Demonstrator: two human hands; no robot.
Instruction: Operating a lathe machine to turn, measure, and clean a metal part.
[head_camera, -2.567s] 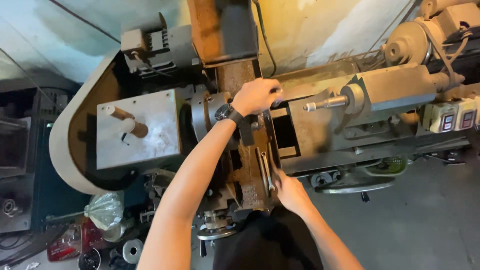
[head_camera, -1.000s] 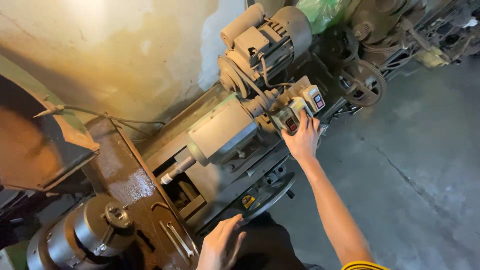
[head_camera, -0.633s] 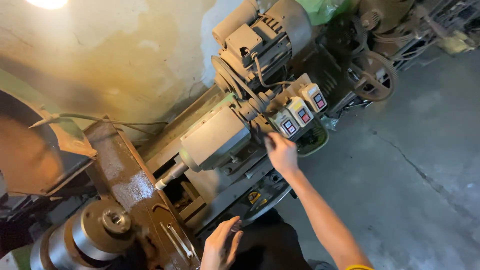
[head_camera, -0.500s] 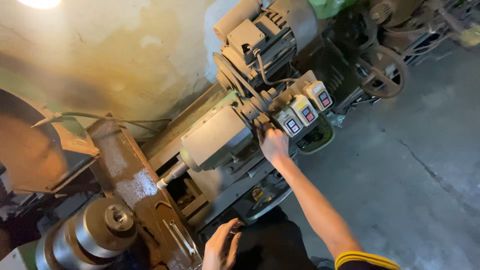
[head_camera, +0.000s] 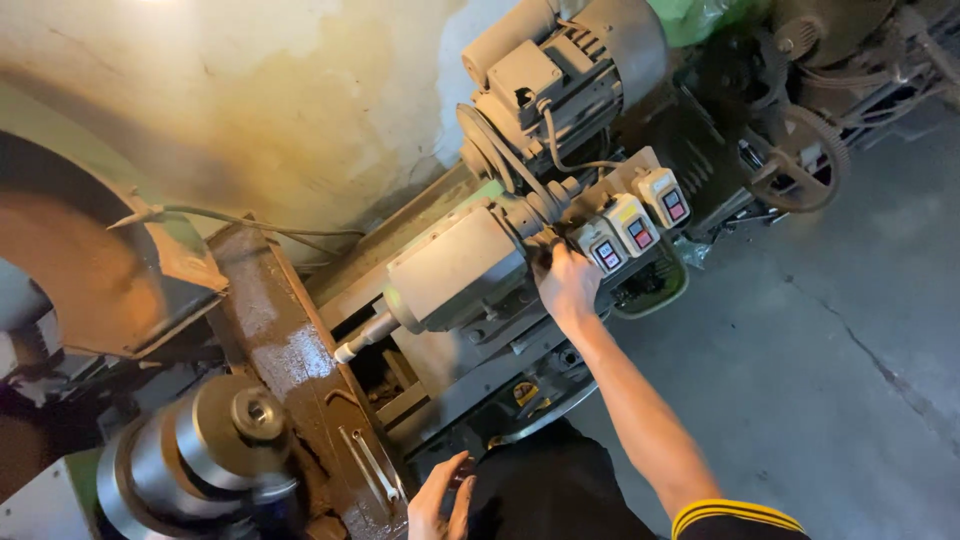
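Observation:
My right hand (head_camera: 566, 281) reaches out to the rear end of the grey tailstock (head_camera: 455, 266) of a lathe. Its fingers are curled around a dark handle (head_camera: 545, 247) there, just left of three cream switch boxes (head_camera: 632, 226) with coloured buttons. The tailstock's steel spindle (head_camera: 365, 338) points down-left toward the chuck (head_camera: 200, 450). My left hand (head_camera: 440, 497) is at the bottom edge with fingers apart, beside the oily brown carriage (head_camera: 300, 370), holding nothing.
A grey electric motor (head_camera: 570, 60) with a belt sits above the tailstock against a stained wall. A spoked pulley wheel (head_camera: 802, 160) and more machinery stand at the upper right. Cracked concrete floor (head_camera: 840, 380) lies to the right. A curved rusty guard (head_camera: 90, 260) is at the left.
My right hand left the switch boxes and moved down-left onto the handle at the tailstock's rear end. My left hand stays low by the carriage.

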